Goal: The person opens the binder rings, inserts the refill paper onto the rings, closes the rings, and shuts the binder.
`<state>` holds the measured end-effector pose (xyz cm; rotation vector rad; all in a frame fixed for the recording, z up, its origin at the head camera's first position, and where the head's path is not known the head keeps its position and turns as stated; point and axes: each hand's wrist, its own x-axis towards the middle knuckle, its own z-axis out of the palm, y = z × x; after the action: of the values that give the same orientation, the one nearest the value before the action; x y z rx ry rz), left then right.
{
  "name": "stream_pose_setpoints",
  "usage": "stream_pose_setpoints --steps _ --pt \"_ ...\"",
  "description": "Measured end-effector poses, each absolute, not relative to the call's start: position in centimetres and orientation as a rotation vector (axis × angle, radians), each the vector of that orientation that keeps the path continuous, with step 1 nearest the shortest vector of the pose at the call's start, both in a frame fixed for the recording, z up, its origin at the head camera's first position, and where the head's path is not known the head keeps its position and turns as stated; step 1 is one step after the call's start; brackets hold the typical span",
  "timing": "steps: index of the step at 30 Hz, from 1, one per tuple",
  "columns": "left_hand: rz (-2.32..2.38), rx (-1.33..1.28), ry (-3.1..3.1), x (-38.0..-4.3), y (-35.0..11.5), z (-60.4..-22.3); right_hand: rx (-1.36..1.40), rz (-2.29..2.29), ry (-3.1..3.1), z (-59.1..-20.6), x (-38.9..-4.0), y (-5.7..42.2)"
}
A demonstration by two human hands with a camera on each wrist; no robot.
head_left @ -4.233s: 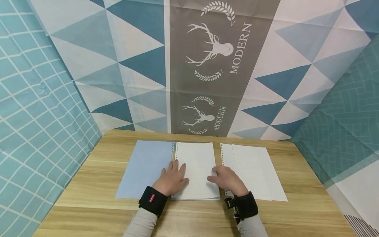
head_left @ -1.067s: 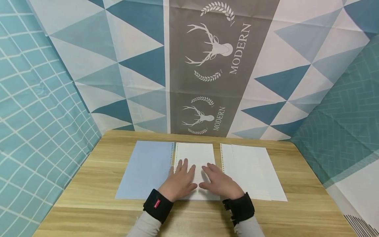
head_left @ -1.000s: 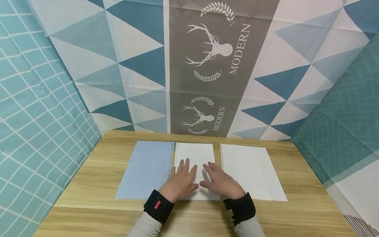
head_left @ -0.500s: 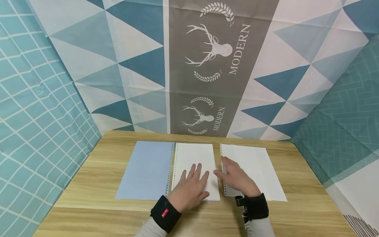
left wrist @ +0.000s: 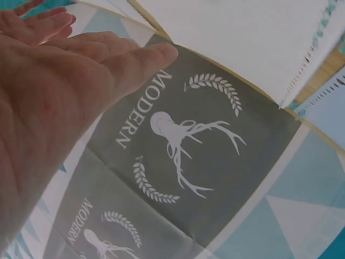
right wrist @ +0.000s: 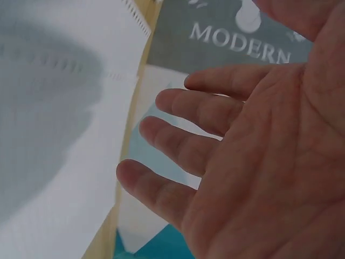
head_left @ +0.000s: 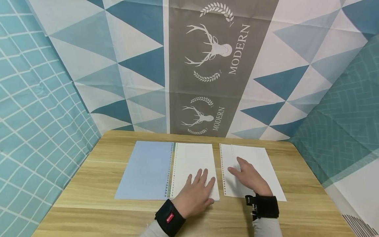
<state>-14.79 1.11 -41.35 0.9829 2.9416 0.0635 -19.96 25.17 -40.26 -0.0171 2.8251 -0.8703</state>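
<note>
A stack of lined loose-leaf paper (head_left: 192, 158) lies mid-table, punched holes along its left edge. My left hand (head_left: 195, 194) is over its lower right part, fingers spread; whether it touches the paper I cannot tell. To the right, lined sheets (head_left: 260, 158) overlap, with holes on their left side. Above them is my right hand (head_left: 251, 176), fingers extended and thumb apart, holding nothing. In the right wrist view the right palm (right wrist: 259, 162) faces the camera, with a shadow across the sheets. A pale blue notebook cover (head_left: 145, 168) lies left of the stack, holes along its right edge.
The wooden table (head_left: 86, 184) carries all the paper and shows bare wood in front and at both sides. A patterned cloth backdrop (head_left: 142, 65) rises behind it. Black bands (head_left: 169, 217) are worn on both wrists.
Both hands have moved right: the left slid from the stack's left edge toward its lower right, the right from the stack to over the right-hand sheets. The papers look unmoved over the last second.
</note>
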Motion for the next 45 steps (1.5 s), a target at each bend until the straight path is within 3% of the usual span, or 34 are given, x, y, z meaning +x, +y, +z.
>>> stream_pose_setpoints --steps 19,27,45 --pt "0.037 1.077 2.896 -13.8 2.3 -42.3 0.294 -0.810 2.748 -40.5 -19.0 32.6" --pt "-0.025 1.097 2.899 -13.5 2.2 -42.7 0.544 -0.623 2.822 -41.5 -18.4 34.5" --pt "-0.041 1.101 2.877 -13.4 2.5 -43.0 0.804 -0.604 2.802 -43.2 -18.0 35.2"
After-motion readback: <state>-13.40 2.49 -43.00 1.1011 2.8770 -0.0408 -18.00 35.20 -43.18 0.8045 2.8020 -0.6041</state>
